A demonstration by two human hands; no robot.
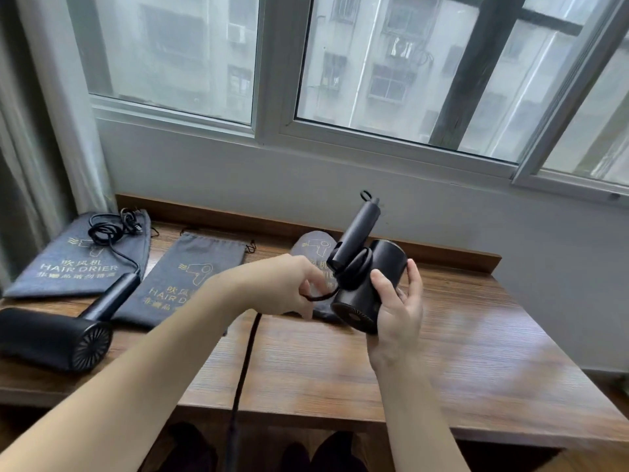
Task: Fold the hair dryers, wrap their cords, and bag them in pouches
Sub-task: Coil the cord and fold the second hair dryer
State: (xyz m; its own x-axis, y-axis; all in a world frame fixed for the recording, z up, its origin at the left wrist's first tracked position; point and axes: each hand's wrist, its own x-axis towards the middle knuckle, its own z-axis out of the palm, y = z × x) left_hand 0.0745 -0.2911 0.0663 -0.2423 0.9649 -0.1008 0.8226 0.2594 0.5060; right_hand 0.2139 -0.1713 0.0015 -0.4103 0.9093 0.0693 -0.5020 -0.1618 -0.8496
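Note:
My right hand (400,308) grips the barrel of a black hair dryer (367,277) above the wooden table (442,352), its handle pointing up and away. Its black cord (246,362) loops round the handle's base, passes through my left hand (289,287), which pinches it, and hangs down over the table's front edge. A second black hair dryer (58,335) lies unfolded at the left, its cord (109,229) coiled loosely on a grey pouch (75,267). Another grey pouch (190,277) lies in the middle. A third pouch (313,248) is partly hidden behind my hands.
The table stands against a white wall under a window (374,80). A raised wooden lip (449,255) runs along the table's back edge. A curtain (20,165) hangs at the far left. Dark shoes (190,447) show below the front edge.

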